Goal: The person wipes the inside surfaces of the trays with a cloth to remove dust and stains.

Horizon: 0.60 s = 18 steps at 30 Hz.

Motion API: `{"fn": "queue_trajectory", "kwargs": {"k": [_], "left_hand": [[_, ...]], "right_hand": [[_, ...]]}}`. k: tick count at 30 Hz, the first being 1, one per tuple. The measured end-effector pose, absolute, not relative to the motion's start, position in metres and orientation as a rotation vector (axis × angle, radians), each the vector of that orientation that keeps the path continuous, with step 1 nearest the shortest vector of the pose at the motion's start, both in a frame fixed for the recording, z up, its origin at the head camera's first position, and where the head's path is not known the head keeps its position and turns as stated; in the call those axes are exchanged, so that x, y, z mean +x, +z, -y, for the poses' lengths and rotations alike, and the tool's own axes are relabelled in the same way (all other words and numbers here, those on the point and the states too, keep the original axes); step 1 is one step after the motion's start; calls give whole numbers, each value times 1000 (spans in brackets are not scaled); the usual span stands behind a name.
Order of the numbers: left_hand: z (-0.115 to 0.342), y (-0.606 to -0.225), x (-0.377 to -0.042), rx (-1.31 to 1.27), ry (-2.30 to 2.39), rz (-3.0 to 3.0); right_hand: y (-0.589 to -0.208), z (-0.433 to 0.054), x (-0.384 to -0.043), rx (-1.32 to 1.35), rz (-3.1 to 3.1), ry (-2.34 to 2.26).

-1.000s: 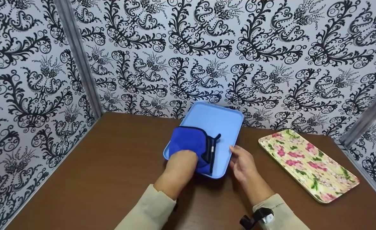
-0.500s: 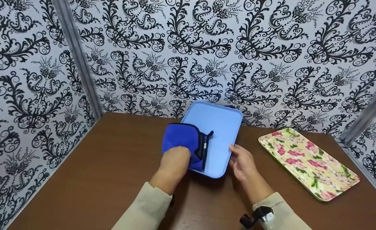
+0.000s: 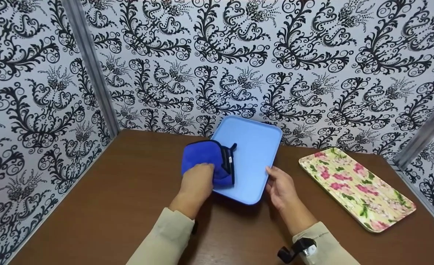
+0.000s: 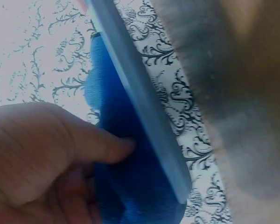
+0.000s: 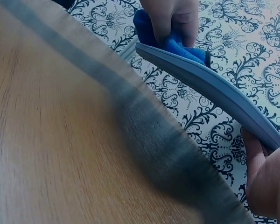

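- Cloth (image 3: 204, 154): lay against the left near part of the tray (image 3: 255, 158), spilling past the tray's left edge; was blue, bound in black, with a small white tag (image 3: 230, 159) and a dark loop (image 3: 234, 147) poking out on the right.
- Left hand (image 3: 196, 183): was clamped on the cloth, thumb laid along the fabric and fingers curled behind, partly lost in the folds.
- Tray: was light blue with a raised rim; hung above the table (image 3: 110, 191) at the near end, with the far end just before the wall (image 3: 220, 73); at that far end, impossible to tell contact from a gap.
- Right hand (image 3: 281, 187): was clamped on the tray's right edge, thumb at the rim, fingers mostly hidden underneath.
- Floral tray (image 3: 357, 189): lay flat on the table, right of the right hand and apart from it; was pale yellow with pink flowers and green leaves.
- Sleeves (image 3: 165, 235): were pale, reaching toward both wrists; carried a black device (image 3: 301, 247) on the right one.
- Table: was brown and wood-grained.
- Wall: was white with black scrollwork.
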State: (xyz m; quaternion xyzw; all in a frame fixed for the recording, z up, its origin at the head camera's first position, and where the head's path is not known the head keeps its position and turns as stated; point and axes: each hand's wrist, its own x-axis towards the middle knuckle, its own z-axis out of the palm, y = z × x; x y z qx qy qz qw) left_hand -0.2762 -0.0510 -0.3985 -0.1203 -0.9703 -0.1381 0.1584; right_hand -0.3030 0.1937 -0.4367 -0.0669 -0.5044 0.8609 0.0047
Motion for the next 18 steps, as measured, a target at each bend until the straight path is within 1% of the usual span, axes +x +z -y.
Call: {"fn": "queue_trajectory", "kwargs": {"k": [14,18], "left_hand": [[48,-413,-292,-273,-582,2643],[44,-413,-291,-195,-672,2659]], "right_hand": [[-436,-192,-303,-197,1586,2697],[-438,-190,-302,-209,1601,2694]]}}
